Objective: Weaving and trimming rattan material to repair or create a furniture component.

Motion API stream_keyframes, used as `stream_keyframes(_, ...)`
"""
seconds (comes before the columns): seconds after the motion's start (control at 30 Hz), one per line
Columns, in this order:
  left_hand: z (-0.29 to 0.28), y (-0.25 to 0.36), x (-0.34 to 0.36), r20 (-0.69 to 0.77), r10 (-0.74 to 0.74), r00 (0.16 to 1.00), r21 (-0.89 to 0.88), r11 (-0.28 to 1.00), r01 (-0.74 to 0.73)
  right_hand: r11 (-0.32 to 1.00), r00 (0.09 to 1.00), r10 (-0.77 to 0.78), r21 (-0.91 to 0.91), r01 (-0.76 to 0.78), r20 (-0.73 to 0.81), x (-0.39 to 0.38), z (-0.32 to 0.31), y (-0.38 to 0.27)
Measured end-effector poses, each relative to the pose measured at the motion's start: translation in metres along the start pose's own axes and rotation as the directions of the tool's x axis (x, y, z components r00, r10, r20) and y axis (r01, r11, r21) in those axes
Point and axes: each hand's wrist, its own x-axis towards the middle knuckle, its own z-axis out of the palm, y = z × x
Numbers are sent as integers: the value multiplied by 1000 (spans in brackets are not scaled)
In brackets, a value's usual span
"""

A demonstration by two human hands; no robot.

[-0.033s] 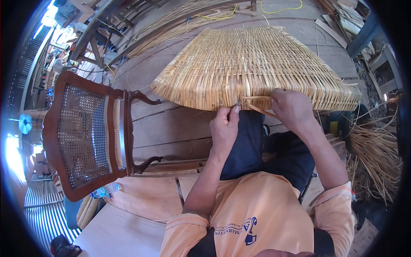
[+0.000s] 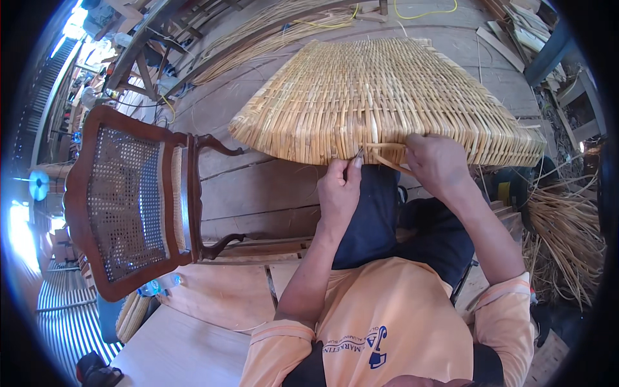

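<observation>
A large woven rattan panel (image 2: 380,84) lies tilted in front of me, its thick near edge facing my body. At that edge my left hand (image 2: 340,187) is closed, thumb and fingers pinching a small dark pointed tool (image 2: 359,154) whose tip rests against the weave. Most of the tool is hidden in the fingers. Just to the right, my right hand (image 2: 440,166) is closed on a pale rattan strip (image 2: 389,161), which makes a loop out of the panel's edge. The fingertips of this hand touch the panel's edge or lie close to it.
A brown wooden chair (image 2: 180,263) with a cane back lies on its side at the left. Bundled loose strips (image 2: 561,238) hang at the right. Long canes (image 2: 258,48) lie on the plank floor (image 2: 248,190) behind. A plastic bottle (image 2: 155,287) is beside the chair.
My right hand has shifted slightly to the left with the rattan strip. The left hand stays almost in place at the panel's edge.
</observation>
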Motion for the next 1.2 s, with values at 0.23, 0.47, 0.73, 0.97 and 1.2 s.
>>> stream_keyframes(0.23, -50, 45, -12, 204, 197, 959, 604, 746, -282, 997, 996, 2, 73, -8, 89, 1, 0, 7)
stream_keyframes(0.47, -42, 54, -1, 169, 205, 964, 692, 672, -264, 991, 990, 7, 132, -26, 140, 0, -6, 14)
stream_keyframes(0.73, -31, 46, -2, 99, 223, 970, 665, 710, -231, 982, 988, -45, 191, 17, 148, 1, -9, 14)
stream_keyframes(0.97, -34, 28, 7, 119, 344, 931, 530, 771, -353, 977, 992, -59, 208, 35, 110, 5, -4, 19)
stream_keyframes(1.2, -26, 11, 6, 37, 348, 937, 395, 856, -334, 988, 998, -1, 155, -8, 61, 6, 1, 13)
